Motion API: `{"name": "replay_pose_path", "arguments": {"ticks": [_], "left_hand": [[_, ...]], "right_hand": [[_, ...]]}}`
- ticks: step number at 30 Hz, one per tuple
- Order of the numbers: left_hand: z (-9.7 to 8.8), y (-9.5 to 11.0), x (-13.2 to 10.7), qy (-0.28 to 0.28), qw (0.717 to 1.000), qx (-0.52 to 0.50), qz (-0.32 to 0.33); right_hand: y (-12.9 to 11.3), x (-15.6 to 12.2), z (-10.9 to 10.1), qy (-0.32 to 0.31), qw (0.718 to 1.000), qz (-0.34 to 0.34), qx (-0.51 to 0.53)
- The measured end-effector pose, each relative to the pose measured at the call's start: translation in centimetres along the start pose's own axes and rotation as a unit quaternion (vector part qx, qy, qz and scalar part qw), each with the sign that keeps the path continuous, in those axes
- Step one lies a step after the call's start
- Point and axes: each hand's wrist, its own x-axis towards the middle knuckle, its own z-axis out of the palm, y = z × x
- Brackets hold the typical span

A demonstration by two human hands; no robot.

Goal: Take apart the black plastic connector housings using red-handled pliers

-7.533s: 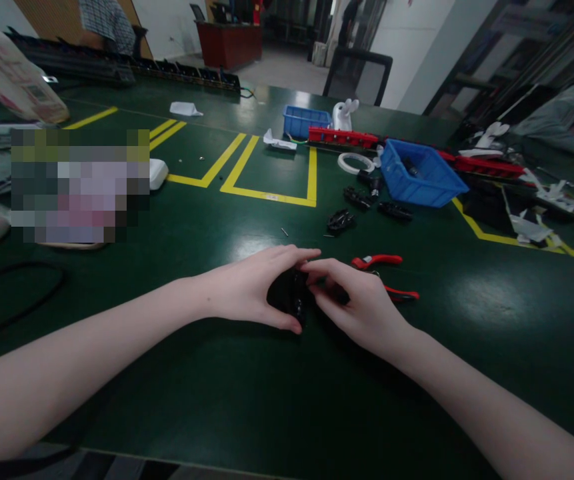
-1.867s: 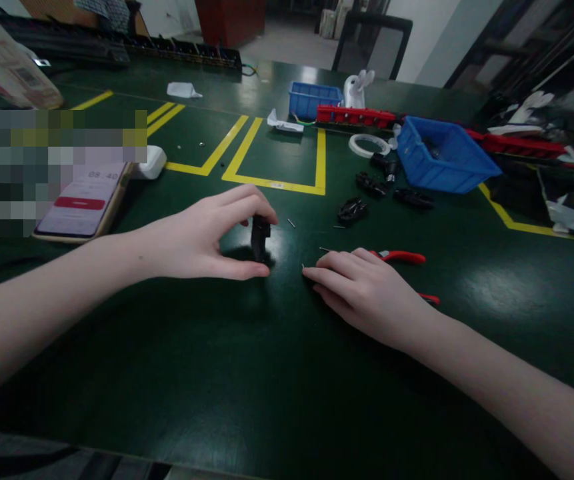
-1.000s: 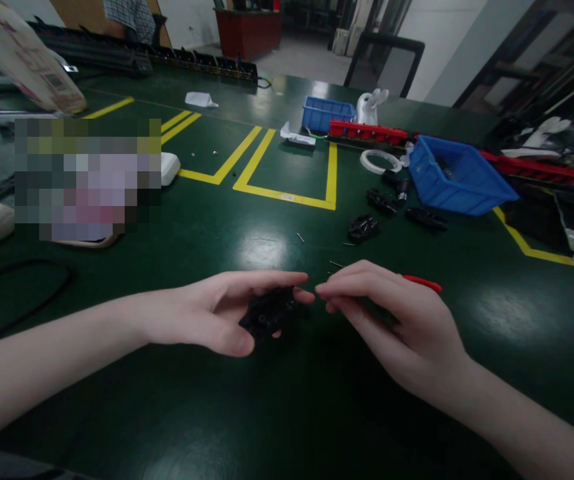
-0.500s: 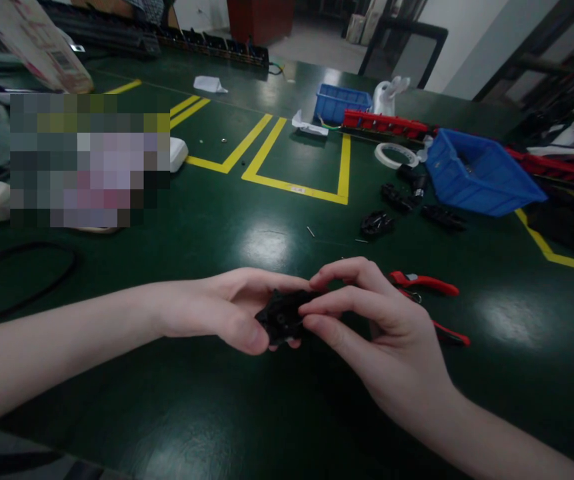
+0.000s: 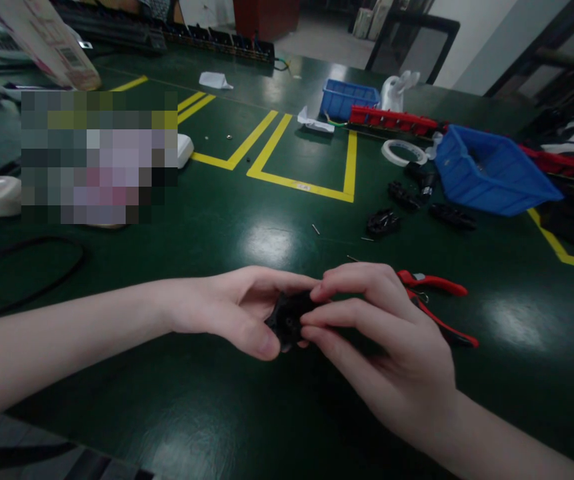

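A small black plastic part (image 5: pixel 287 321) is held over the near side of the green table. My left hand (image 5: pixel 239 310) is closed around it, thumb in front and fingers behind and beneath. The thumb and fingers of my right hand (image 5: pixel 387 333) pinch at the part's right side; whether they grip the part itself or something tiny against it is hidden. Red-handled pliers (image 5: pixel 439 283) lie just behind my right hand, their jaws covered by it. Thin metal pins (image 5: pixel 315 229) rest on the table beyond my hands.
Several black plastic parts (image 5: pixel 383 222) lie at the right, near a blue bin (image 5: pixel 499 177) and a roll of white tape (image 5: pixel 404 153). A smaller blue bin (image 5: pixel 349 99) and a red rail (image 5: pixel 394 119) stand farther back. A black cable (image 5: pixel 79 257) curves at the left.
The view has shifted slightly, so the table items sit a little farther right. Both hands stay on the black part, and my right fingers have moved slightly against it.
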Motion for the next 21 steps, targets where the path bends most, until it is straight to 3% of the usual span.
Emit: {"name": "replay_pose_path", "arguments": {"ticks": [2, 5, 14, 17, 19, 21], "left_hand": [[0.2, -0.1, 0.0, 0.002, 1.000, 0.005, 0.010], [0.3, -0.3, 0.0, 0.010, 1.000, -0.005, 0.015], [0.4, -0.2, 0.1, 0.053, 0.994, 0.098, 0.021], [0.5, -0.3, 0.0, 0.075, 0.990, 0.113, 0.035], [0.5, -0.4, -0.1, 0.101, 0.985, 0.137, 0.035], [0.5, -0.5, -0.2, 0.124, 0.975, 0.179, 0.038]], "right_hand": [[0.0, 0.0, -0.1, 0.003, 0.997, -0.060, -0.049], [0.1, 0.1, -0.2, 0.006, 0.993, -0.094, -0.070], [1.2, 0.1, -0.6, -0.036, 0.998, -0.053, -0.014], [2.5, -0.5, -2.3, -0.043, 0.990, -0.073, -0.113], [4.2, -1.5, -4.1, -0.039, 0.968, -0.083, -0.233], [6.2, -3.1, -5.9, -0.063, 0.944, -0.032, -0.322]]}}
